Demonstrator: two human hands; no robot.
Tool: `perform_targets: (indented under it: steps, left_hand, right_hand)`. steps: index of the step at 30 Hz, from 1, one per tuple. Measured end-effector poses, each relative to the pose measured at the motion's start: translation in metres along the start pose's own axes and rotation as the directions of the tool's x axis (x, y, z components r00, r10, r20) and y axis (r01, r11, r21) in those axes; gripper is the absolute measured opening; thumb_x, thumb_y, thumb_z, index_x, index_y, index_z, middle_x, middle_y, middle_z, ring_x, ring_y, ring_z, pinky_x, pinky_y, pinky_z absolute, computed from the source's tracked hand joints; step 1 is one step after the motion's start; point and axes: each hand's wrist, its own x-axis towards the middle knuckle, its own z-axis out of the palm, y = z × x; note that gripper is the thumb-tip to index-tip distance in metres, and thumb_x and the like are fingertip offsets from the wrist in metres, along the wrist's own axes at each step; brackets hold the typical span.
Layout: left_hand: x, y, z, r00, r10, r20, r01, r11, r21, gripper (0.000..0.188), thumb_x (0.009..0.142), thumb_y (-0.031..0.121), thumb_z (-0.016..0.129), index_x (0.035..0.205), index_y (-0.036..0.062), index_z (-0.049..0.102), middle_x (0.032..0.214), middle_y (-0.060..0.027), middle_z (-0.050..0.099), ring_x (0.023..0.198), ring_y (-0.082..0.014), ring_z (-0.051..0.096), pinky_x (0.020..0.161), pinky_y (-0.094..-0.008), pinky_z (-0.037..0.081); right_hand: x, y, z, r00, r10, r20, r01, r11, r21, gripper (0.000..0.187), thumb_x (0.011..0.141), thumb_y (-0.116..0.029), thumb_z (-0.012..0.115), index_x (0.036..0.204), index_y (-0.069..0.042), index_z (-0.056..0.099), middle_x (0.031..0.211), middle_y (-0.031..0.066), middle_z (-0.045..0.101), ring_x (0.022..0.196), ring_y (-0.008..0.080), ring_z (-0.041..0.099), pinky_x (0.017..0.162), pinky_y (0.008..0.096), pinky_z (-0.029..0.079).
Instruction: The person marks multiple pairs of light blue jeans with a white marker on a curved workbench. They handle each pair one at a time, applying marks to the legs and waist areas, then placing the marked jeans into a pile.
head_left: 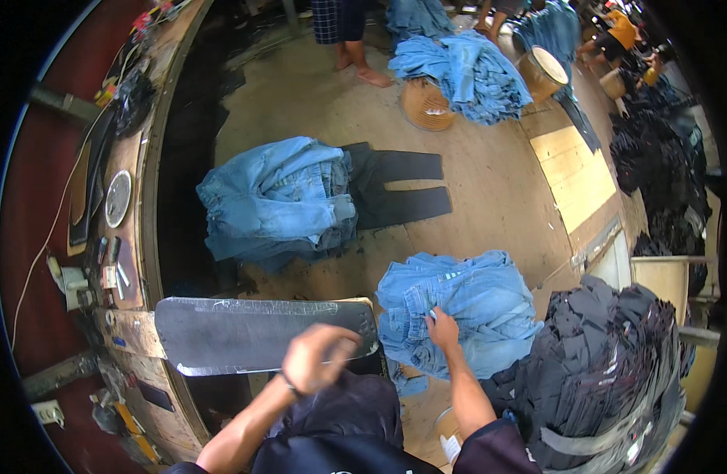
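Observation:
My right hand (444, 329) is closed on the waistband area of the top garment in a pile of light blue denim trousers (490, 296), to the right of the board. My left hand (320, 359) hangs over the near edge of a long dark padded board (253, 332), its fingers bent and smeared by motion. I cannot make out anything in it. Apart from my left hand, nothing lies on the board's worn, pale-edged surface.
Beyond the board, more blue denim (276, 189) lies over black trousers (407, 170) on the floor. A big stack of black garments (592, 371) stands at my right. A cluttered wooden bench (146, 261) runs along the left. Further denim (470, 71) and other people are at the back.

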Motion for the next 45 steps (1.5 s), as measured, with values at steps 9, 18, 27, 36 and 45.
perform_targets:
  steps: [9,18,27,36,45]
  left_hand:
    - [0.054,0.009,0.176,0.873,0.131,0.471,-0.19,0.978,0.08,0.069,0.097,0.044,0.074,0.139,-0.0085,0.056,0.13,-0.0318,0.068,0.128,-0.0466,0.06,0.108,-0.05,0.05]
    - [-0.025,-0.007,0.001,0.926,-0.114,0.36,0.138,0.99,-0.042,0.033,0.105,0.033,0.062,0.122,0.005,0.056,0.097,-0.0327,0.071,0.096,-0.0538,0.068,0.083,-0.061,0.053]
    - [-0.203,-0.124,-0.229,0.802,-0.597,-0.013,0.573,0.764,0.297,0.027,0.103,0.035,0.066,0.098,0.0086,0.062,0.089,-0.0244,0.073,0.085,-0.0481,0.071,0.073,-0.0585,0.056]
    - [-0.103,-0.091,-0.152,0.971,0.234,-0.051,-0.213,0.941,0.264,0.051,0.094,0.022,0.075,0.139,0.0033,0.063,0.143,-0.0171,0.064,0.141,-0.0332,0.055,0.123,-0.0474,0.04]
    - [-0.145,-0.134,-0.172,0.998,0.059,-0.025,-0.031,0.781,0.624,0.083,0.094,0.053,0.072,0.157,0.0053,0.049,0.165,-0.0152,0.045,0.153,-0.032,0.041,0.124,-0.0578,0.028]
  right_hand:
    - [-0.097,-0.104,-0.191,0.981,0.176,0.086,-0.193,0.788,0.584,0.026,0.097,-0.018,0.075,0.083,-0.005,0.058,0.066,-0.0051,0.051,0.064,0.0072,0.047,0.056,0.0305,0.038]
    - [-0.021,-0.235,-0.118,0.962,-0.252,-0.105,0.272,0.864,0.423,0.033,0.096,-0.034,0.079,0.107,-0.004,0.071,0.09,0.0171,0.074,0.073,0.0284,0.069,0.072,0.0426,0.054]
    - [-0.065,-0.467,0.057,0.859,-0.51,-0.036,0.511,0.858,0.044,0.032,0.094,-0.039,0.078,0.115,-0.015,0.077,0.072,0.0147,0.074,0.065,0.0337,0.074,0.058,0.0476,0.057]
    - [-0.088,-0.401,0.004,0.885,0.038,-0.465,0.166,0.906,0.389,0.023,0.105,-0.012,0.064,0.123,0.003,0.063,0.103,0.0198,0.074,0.088,0.0259,0.071,0.081,0.0381,0.058]
    - [-0.153,-0.403,0.043,0.854,-0.028,-0.519,0.234,0.912,0.336,0.032,0.107,-0.009,0.06,0.134,0.008,0.065,0.121,0.0266,0.074,0.109,0.0359,0.075,0.094,0.0403,0.059]
